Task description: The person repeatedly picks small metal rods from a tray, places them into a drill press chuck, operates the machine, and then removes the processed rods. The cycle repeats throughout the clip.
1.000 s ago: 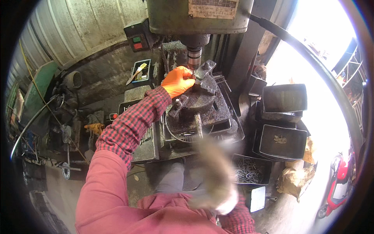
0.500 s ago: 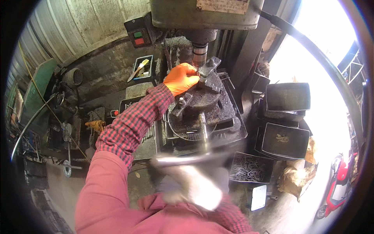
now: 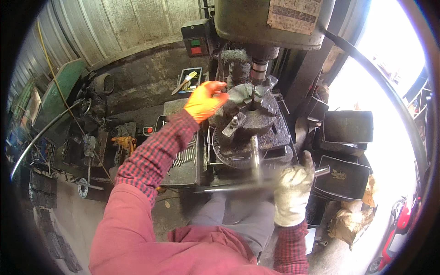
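Note:
My left hand (image 3: 205, 101), in an orange glove, is just left of a round, dark clamping fixture (image 3: 250, 120) on the drill press table. Its thumb and forefinger are apart, with nothing visible between them. Above the fixture hangs the drill chuck (image 3: 258, 72), its thin bit (image 3: 253, 93) pointing down at the fixture's middle. At the front, my right hand (image 3: 292, 195), in a dirty white glove, lies over the crossbar handle (image 3: 322, 171) on the fixture's shaft (image 3: 255, 153). One finger stretches past the bar; the others are partly blurred. The handle's left part is smeared by motion.
Metal pins (image 3: 185, 156) lie on a tray to the left. A small box with a brush (image 3: 185, 82) stands behind it. Black bins (image 3: 347, 127) are stacked at the right, beside a crumpled brown bag (image 3: 350, 224). A switch box (image 3: 196, 41) hangs at the back.
My left hand has drawn back from the fixture's jaws, its fingers now parted. My right hand has swung right along with the crossbar handle. The whole view has shifted.

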Motion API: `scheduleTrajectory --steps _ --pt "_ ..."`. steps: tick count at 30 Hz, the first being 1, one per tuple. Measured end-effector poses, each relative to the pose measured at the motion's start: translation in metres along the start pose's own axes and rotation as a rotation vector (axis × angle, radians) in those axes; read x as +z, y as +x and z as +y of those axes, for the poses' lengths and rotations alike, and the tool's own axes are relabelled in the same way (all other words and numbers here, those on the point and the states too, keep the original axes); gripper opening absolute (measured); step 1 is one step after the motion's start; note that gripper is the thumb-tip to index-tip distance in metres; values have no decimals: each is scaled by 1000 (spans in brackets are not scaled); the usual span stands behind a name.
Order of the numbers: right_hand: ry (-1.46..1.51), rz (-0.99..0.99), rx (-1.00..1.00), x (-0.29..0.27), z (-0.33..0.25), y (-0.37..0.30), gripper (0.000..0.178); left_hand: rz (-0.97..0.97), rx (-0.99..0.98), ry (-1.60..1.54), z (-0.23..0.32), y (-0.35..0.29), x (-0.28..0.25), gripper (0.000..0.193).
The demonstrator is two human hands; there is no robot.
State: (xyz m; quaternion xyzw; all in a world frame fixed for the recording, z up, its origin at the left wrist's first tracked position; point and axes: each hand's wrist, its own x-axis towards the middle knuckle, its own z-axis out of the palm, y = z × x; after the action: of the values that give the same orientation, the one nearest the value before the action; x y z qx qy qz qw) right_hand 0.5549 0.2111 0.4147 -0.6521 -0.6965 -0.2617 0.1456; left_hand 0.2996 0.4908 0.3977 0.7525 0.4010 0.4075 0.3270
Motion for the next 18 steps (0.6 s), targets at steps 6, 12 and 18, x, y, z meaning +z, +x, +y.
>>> scheduleTrajectory --steps 6,12,18 --pt "224 -320 -111 -72 39 37 33 546 -198 127 -85 -23 -94 46" --pt "-65 -317 69 -21 58 44 61 533 -325 442 -147 -28 -101 72" --pt "21 -401 250 25 76 15 60 351 -378 380 -159 -12 -98 73"
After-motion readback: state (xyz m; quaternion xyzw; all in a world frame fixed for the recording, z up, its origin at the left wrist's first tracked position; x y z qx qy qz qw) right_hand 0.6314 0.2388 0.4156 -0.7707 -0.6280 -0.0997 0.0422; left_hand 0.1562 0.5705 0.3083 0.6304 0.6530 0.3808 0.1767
